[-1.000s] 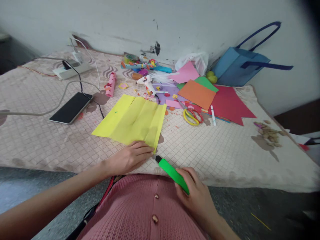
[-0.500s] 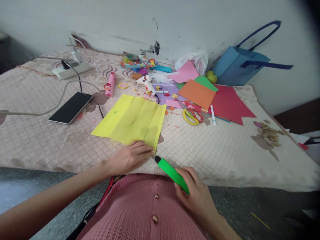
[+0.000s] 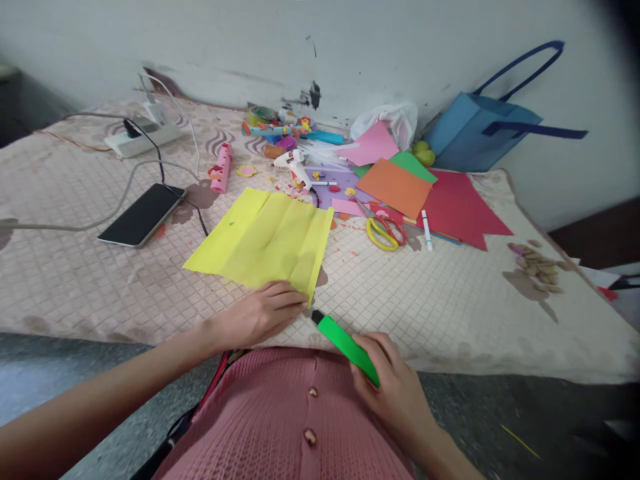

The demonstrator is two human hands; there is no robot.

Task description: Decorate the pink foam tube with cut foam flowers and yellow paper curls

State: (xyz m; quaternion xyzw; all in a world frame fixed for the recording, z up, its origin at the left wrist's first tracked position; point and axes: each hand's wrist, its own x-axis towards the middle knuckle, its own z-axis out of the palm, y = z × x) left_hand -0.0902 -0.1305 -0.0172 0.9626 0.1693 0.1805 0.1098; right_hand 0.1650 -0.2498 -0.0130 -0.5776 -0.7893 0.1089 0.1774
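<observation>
A sheet of yellow paper point(image 3: 265, 243) with long creases lies on the covered table, a narrow folded strip along its right edge. My left hand point(image 3: 270, 310) rests on its near right corner, fingers laid together over the paper and the thumb hidden. In my right hand point(image 3: 387, 373) is a bright green pen-shaped tool point(image 3: 350, 348) with a black tip; its exact kind is unclear. The fingers are closed round its rear end. Its tip points up and left, just short of the paper's corner and close to my left fingertips.
Behind the paper lie a glue gun point(image 3: 297, 170), scissors point(image 3: 383, 235), a white marker point(image 3: 427, 230) and coloured sheets point(image 3: 395, 187). A phone point(image 3: 143, 215) and a power strip point(image 3: 145, 139) with cables are on the left. A blue bag point(image 3: 480, 133) stands at the back right, nutshell-like pieces point(image 3: 540, 267) nearer.
Hardly anything differs. The green tool has shifted very slightly right with my right hand; my left hand and the yellow paper stay in place.
</observation>
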